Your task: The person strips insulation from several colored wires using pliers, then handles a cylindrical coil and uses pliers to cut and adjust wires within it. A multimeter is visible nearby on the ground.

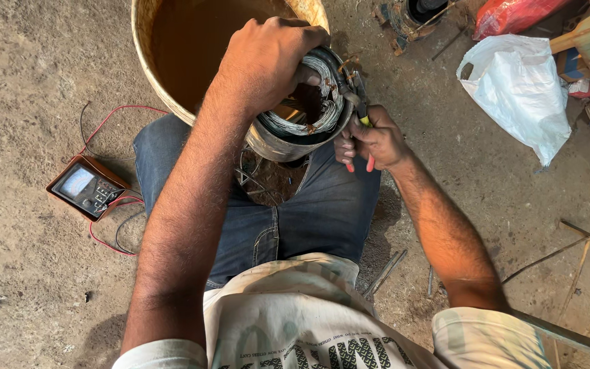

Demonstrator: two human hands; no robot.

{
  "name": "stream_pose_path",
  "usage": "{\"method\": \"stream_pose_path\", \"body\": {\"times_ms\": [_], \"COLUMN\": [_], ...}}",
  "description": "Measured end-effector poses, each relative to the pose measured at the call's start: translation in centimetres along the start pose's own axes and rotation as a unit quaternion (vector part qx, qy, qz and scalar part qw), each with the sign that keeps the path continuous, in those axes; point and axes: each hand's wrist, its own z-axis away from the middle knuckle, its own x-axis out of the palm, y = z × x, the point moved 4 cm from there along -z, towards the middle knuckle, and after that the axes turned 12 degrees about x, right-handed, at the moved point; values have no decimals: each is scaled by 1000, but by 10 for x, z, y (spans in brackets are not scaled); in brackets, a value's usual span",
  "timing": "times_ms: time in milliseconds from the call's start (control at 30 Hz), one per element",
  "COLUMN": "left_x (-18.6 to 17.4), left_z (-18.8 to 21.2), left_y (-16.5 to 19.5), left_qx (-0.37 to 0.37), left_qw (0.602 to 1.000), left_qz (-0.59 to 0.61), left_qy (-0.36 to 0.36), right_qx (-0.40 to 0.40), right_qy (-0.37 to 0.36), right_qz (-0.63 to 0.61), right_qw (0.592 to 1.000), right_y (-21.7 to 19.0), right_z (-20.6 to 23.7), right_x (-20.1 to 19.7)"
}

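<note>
Over the lap, left hand (268,58) fingers are clamping the round grey wire-wound metal coil (302,113); right hand (370,140) fingers are squeezing red-handled pliers (362,130) at its right rim.

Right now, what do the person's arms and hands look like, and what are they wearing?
Both arms are bare from the short sleeves down, with dark hair along the forearms. The left hand and right hand wear no gloves, rings or watch. The short sleeves belong to a cream cotton T-shirt with dark printed lettering. Below it are blue denim jeans.
</note>
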Motion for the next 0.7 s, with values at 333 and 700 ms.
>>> {"method": "stream_pose_path", "body": {"times_ms": [333,700], "left_x": [0,6], "left_z": [1,4], "left_y": [-3,-3], "left_qx": [8,12], "left_qw": [1000,999], "left_qz": [27,15], "left_qy": [13,26], "right_qx": [-21,-152], "right_qy": [128,352], "right_qz": [181,248], "right_qw": [975,890], "right_y": [4,10], "right_z": [9,47], "right_x": [-13,-34]}}
